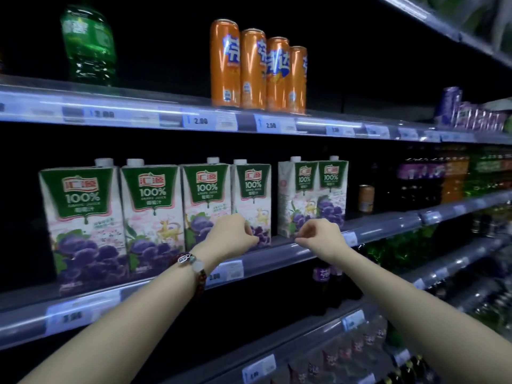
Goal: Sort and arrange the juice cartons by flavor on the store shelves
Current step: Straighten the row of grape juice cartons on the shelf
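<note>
Juice cartons [151, 217] of grape flavour stand upright on the middle shelf [382, 225]: four side by side at the left, then a gap, then two more [313, 195] touching each other to the right. Each has a green top panel, purple grapes below and a white cap. Both bare arms reach toward the row. Just in front of the fourth carton is the left hand [230, 236], a bead bracelet [194, 266] on its wrist, fingers loosely curled and holding nothing. At the foot of the right-hand pair, near the shelf edge, the right hand [318, 234] also has curled fingers with nothing in them. Whether either hand touches a carton cannot be told. On the shelf above stand four orange cans [257, 67] and a green bottle [88, 45]. A small orange can [366, 198] sits farther right on the middle shelf.
</note>
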